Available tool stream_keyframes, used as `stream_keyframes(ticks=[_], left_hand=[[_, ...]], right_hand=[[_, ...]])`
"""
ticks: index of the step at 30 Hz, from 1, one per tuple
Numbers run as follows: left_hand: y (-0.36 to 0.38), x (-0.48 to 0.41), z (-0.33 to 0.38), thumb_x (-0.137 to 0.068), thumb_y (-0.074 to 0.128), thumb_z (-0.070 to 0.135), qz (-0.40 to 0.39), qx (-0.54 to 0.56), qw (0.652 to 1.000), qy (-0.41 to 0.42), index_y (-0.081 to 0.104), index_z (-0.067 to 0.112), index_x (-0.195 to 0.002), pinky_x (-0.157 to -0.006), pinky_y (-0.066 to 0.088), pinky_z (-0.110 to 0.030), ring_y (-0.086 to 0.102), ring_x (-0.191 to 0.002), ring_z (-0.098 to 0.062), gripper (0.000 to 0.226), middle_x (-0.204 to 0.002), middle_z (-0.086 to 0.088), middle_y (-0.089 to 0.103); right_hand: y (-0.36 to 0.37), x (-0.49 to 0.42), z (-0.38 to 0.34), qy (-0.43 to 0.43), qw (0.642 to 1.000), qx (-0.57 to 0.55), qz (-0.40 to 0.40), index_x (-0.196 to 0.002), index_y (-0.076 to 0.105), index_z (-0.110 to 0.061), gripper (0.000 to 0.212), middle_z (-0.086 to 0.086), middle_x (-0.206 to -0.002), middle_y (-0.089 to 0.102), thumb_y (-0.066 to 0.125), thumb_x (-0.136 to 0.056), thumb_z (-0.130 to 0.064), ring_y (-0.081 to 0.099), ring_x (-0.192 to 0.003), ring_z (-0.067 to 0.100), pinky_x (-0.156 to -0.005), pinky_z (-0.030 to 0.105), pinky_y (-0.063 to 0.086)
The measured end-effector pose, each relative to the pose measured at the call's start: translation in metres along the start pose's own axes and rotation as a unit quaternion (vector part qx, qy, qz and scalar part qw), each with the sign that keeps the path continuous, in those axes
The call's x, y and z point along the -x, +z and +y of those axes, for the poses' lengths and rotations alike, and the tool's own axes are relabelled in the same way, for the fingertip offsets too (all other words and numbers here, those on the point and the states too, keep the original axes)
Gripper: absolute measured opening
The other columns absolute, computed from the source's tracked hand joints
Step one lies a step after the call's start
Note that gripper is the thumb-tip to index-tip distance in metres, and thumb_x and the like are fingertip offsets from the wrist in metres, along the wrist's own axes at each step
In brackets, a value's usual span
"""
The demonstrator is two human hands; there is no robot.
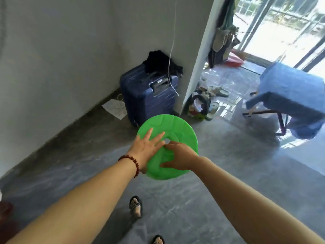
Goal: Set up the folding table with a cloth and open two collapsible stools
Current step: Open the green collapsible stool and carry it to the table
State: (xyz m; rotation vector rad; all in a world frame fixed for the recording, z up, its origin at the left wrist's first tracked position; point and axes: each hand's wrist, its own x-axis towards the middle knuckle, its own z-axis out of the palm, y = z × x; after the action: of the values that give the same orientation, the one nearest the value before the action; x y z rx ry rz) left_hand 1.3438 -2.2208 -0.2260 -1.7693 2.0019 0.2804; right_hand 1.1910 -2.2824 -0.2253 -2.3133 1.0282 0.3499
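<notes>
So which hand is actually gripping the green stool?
The right hand, fingers curled at the middle of the green stool; the left hand, wearing the bead bracelet, lies flat on it.

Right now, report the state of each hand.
Left hand: open, fingers straight and flat on the green collapsed stool.
Right hand: fingers curled, gripping the same stool at its centre hole.

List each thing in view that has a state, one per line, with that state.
green stool: collapsed flat, held in the air
left hand: open, straight fingers pressed on the stool
right hand: fingers curled, gripping the stool at its centre hole
folding table: unfolded, standing
blue cloth: draped over the table
suitcase: upright, closed, dark garment on top
</notes>
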Motion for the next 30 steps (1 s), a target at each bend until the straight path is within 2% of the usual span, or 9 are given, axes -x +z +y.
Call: stream_keyframes(ticks=[4, 8, 12, 16, 24, 30], left_hand=[[-0.049, -0.037, 0.010, -0.063, 0.082, 0.044, 0.008, -0.032, 0.998, 0.051, -0.011, 0.037, -0.146, -0.110, 0.026, -0.058, -0.007, -0.144, -0.037, 0.125, -0.156, 0.006, -0.020], [-0.091, -0.072, 0.019, -0.063, 0.082, 0.046, 0.021, -0.063, 0.993, 0.099, -0.009, 0.032, -0.148, -0.111, 0.025, -0.056, -0.008, -0.145, -0.034, 0.125, -0.157, 0.002, -0.019], [-0.119, -0.109, 0.019, -0.063, 0.079, 0.053, 0.045, -0.092, 0.983, 0.150, -0.011, 0.030, -0.148, -0.114, 0.022, -0.051, -0.009, -0.146, -0.027, 0.126, -0.157, -0.002, -0.021], [-0.149, -0.142, 0.030, -0.061, 0.079, 0.054, 0.057, -0.104, 0.971, 0.206, -0.009, 0.029, -0.149, -0.115, 0.016, -0.051, -0.010, -0.146, -0.025, 0.127, -0.156, 0.000, -0.022], [-0.213, -0.203, 0.117, -0.060, 0.081, 0.052, 0.097, -0.156, 0.926, 0.331, -0.006, 0.021, -0.150, -0.114, 0.014, -0.049, -0.006, -0.146, -0.021, 0.129, -0.158, 0.002, -0.013], [-0.260, -0.263, 0.197, -0.060, 0.080, 0.053, 0.118, -0.175, 0.906, 0.367, -0.004, 0.018, -0.150, -0.115, 0.012, -0.047, -0.003, -0.146, -0.021, 0.128, -0.159, 0.000, -0.009]], right_hand=[[-0.040, 0.013, 0.032, 0.043, 0.999, -0.017, 0.029, -0.141, 0.043, -0.020, 0.087, 0.002, -0.142, 0.046, 0.080, -0.067, -0.046, 0.043, -0.130, 0.025, -0.107, 0.030, 0.032], [-0.073, 0.016, 0.061, 0.089, 0.995, -0.002, 0.040, -0.147, 0.032, -0.021, 0.104, 0.002, -0.151, 0.035, 0.082, -0.061, -0.051, 0.032, -0.138, 0.023, -0.115, 0.032, 0.024], [-0.103, 0.012, 0.082, 0.105, 0.993, 0.033, 0.048, -0.148, 0.027, -0.022, 0.111, 0.000, -0.151, 0.033, 0.082, -0.058, -0.056, 0.030, -0.138, 0.024, -0.115, 0.033, 0.022], [-0.123, 0.022, 0.103, 0.126, 0.988, 0.046, 0.076, -0.149, 0.021, -0.020, 0.115, 0.002, -0.153, 0.030, 0.082, -0.058, -0.055, 0.027, -0.139, 0.026, -0.115, 0.031, 0.019], [-0.146, 0.071, 0.190, 0.208, 0.969, -0.005, 0.131, -0.150, 0.021, -0.016, 0.115, 0.004, -0.155, 0.027, 0.083, -0.060, -0.052, 0.026, -0.140, 0.025, -0.117, 0.031, 0.014], [-0.179, 0.100, 0.283, 0.235, 0.962, -0.020, 0.137, -0.151, 0.017, -0.018, 0.117, 0.002, -0.156, 0.024, 0.083, -0.060, -0.050, 0.025, -0.140, 0.026, -0.116, 0.031, 0.017]])
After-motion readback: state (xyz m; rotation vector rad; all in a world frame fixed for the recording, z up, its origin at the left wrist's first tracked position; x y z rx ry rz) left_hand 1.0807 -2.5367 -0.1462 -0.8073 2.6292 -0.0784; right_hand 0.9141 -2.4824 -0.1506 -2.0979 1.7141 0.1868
